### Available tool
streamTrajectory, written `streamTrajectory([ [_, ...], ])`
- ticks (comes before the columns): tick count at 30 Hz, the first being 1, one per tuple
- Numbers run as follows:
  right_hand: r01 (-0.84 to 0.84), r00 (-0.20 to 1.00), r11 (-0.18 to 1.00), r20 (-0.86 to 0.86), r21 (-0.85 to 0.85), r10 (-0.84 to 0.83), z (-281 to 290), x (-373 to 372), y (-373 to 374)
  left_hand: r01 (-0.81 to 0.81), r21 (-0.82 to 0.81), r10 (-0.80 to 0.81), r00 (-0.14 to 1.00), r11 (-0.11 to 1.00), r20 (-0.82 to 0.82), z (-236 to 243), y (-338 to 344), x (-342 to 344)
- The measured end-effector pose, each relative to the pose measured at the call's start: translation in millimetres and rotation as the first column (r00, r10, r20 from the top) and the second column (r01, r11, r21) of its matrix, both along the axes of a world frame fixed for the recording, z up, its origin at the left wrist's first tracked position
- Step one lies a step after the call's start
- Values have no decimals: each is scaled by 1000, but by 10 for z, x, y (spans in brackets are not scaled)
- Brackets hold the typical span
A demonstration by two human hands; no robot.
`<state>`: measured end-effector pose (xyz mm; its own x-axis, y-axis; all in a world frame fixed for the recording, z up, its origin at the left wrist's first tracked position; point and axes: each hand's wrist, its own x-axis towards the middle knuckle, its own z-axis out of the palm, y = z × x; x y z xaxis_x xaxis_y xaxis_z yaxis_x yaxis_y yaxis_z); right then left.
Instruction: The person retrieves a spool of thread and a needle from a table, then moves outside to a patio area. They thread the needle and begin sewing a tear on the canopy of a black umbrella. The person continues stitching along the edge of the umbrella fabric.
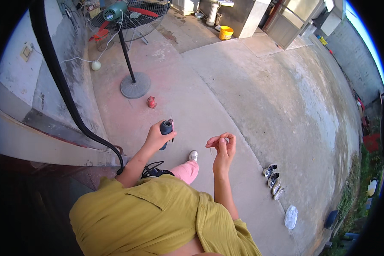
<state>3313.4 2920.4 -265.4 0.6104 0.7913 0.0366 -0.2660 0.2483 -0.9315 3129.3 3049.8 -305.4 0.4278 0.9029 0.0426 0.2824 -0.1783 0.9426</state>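
Observation:
My left hand grips a dark blue bottle-like object with an opening at its top, together with a slim pink and black tool with a thin metal tip. To its right, my right hand is raised with its fingertips pinched on a thin strand, barely visible, that hangs below them; what exactly it is I cannot make out. A small red object lies on the concrete ahead of my left hand.
A standing fan with a white cord is ahead, beside the left wall. Shoes and a clear plastic bag lie on the right. A yellow bucket stands near the doorway. A black strap runs down the left.

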Motion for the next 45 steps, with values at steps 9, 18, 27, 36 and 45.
streamTrajectory([
  [9, -233, 962, 967, -174, -107, 212, -507, 1599, 1464, -360, -271, 426, 871, 893, 245, -74, 995, 813],
  [18, -328, 944, 933, -78, -147, 320, -380, 3456, 3565, 265, -382, 29, 789, 886, 614, 380, 3091, 3374],
  [27, -636, 771, 764, -54, -111, 634, -104, 4636, 6051, 153, -444, 123, 837, 883, 533, 361, 5033, 4853],
  [36, -798, 563, 570, 94, -195, 821, -377, 5241, 8702, 43, -515, 283, 795, 856, 536, 88, 7323, 5516],
  [45, -499, 855, 848, 60, -176, 516, -256, 5915, 11506, 305, -734, 464, 614, 606, 638, 194, 10162, 6026],
])
